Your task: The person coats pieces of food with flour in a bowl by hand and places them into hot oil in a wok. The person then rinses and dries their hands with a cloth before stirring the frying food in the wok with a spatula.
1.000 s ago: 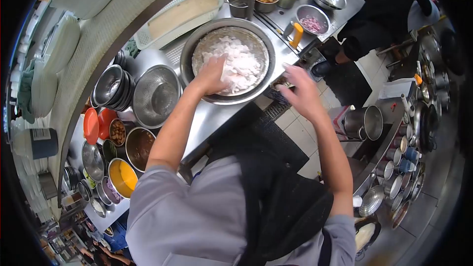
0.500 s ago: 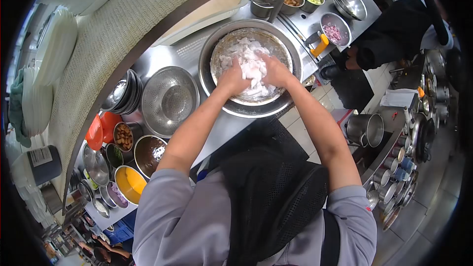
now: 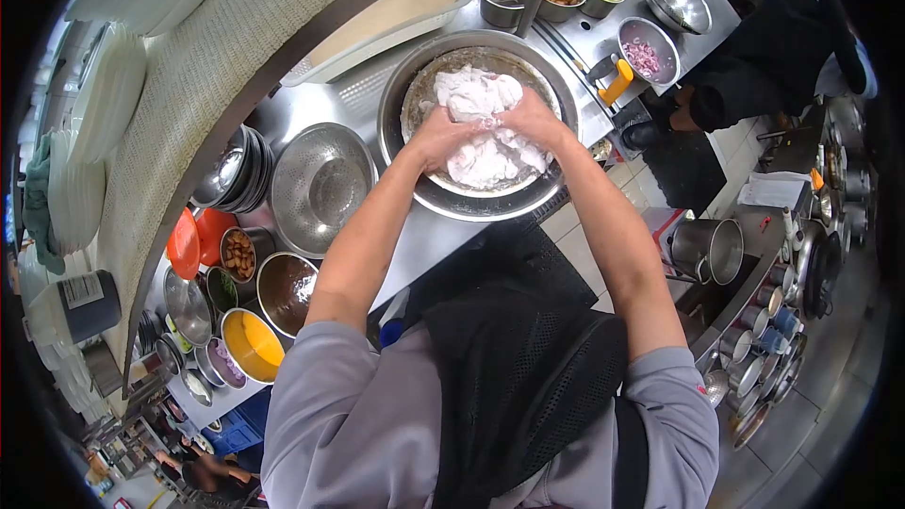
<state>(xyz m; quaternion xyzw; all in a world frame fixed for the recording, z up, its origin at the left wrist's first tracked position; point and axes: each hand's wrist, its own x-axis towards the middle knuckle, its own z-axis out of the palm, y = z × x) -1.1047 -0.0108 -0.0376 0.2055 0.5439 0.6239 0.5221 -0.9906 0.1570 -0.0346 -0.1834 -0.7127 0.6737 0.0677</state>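
White, flour-coated pieces (image 3: pixel 479 94) are heaped in a metal bowl (image 3: pixel 415 85), which sits inside a wider metal basin (image 3: pixel 556 184). What lies under the flour I cannot make out. My left hand (image 3: pixel 443 137) and my right hand (image 3: pixel 530 120) meet from either side of the heap, fingers closed around a clump of it. Some fingertips are buried in the white pieces. More coated pieces (image 3: pixel 483 165) rest in the near part of the bowl, below my hands.
Left of the basin stands a perforated colander (image 3: pixel 311 155). Beyond are a pale tray (image 3: pixel 396 38) and several pots of chopped food. A yellow-handled tool (image 3: pixel 617 82) lies near a bowl of chopped onion (image 3: pixel 643 57). A person in black (image 3: pixel 764 75) stands at the right.
My hands have come closer together and gathered the floured pieces into a raised clump. The pieces were spread lower, with my hands sunk among them. The view has shifted slightly.
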